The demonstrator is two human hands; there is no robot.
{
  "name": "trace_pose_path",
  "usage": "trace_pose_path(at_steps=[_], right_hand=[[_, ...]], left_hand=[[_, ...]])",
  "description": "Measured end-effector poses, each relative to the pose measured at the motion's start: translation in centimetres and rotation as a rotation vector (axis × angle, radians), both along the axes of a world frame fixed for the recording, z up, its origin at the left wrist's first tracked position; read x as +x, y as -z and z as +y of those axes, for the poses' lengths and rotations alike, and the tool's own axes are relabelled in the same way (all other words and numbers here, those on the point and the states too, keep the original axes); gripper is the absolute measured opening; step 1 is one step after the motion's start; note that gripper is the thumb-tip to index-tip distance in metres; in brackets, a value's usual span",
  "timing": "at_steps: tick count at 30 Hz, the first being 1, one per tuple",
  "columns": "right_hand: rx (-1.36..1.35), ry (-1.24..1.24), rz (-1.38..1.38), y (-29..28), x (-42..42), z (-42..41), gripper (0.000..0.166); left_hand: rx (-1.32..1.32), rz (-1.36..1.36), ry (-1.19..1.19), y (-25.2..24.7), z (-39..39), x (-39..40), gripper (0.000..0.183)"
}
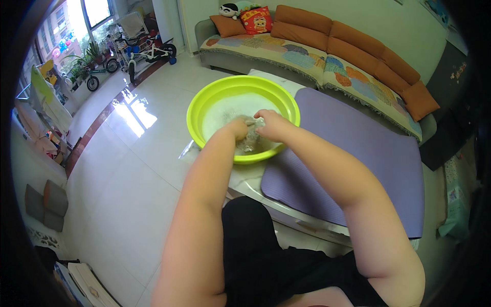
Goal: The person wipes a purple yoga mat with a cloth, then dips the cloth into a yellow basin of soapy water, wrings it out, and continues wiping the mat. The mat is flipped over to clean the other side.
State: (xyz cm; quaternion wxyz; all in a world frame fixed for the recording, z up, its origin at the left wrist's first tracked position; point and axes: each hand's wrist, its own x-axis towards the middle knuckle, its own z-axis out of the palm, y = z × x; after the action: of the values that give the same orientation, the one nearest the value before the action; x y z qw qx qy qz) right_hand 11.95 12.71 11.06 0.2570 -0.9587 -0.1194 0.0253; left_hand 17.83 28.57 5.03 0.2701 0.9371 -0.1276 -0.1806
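A bright lime-green plastic basin [199,90] stands on the marble-patterned table [245,180] in front of me. It holds cloudy water with white suds [222,107]. Both my hands reach into it. My left hand [240,128] is closed on a wet, pale grey item [251,123], apparently cloth; the fingertips are partly hidden. On the other side of it, my right hand [271,124] has its fingers curved, with thumb and forefinger apart near the item. Whether the right hand grips it I cannot tell. Water looks stirred up below the hands.
A purple mat [356,153] covers the table's right part and lies by the basin. Behind stands a sofa with orange cushions [303,23] and a patterned cover. Children's bicycles [149,55] and plants stand by the window. Grey-and-orange stools [53,203] are at left.
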Motion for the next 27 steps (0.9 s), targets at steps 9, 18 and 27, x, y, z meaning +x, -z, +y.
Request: trace_pose_path(at_steps=[9,18,27], right_hand=[[-0.257,-0.207,0.394,8.5,10.4,4.5,0.054],[0.946,0.121,0.328,4.6,7.4,4.9,0.023],[0.493,0.017,-0.244,4.3,5.7,6.3,0.029]], left_hand=[[-0.561,0.347,-0.342,0.9,0.7,1.6,0.035],[-0.923,0.549,-0.693,-2.8,1.0,0.5,0.048],[-1.202,0.428,-0.698,-1.3,0.9,1.1,0.037]])
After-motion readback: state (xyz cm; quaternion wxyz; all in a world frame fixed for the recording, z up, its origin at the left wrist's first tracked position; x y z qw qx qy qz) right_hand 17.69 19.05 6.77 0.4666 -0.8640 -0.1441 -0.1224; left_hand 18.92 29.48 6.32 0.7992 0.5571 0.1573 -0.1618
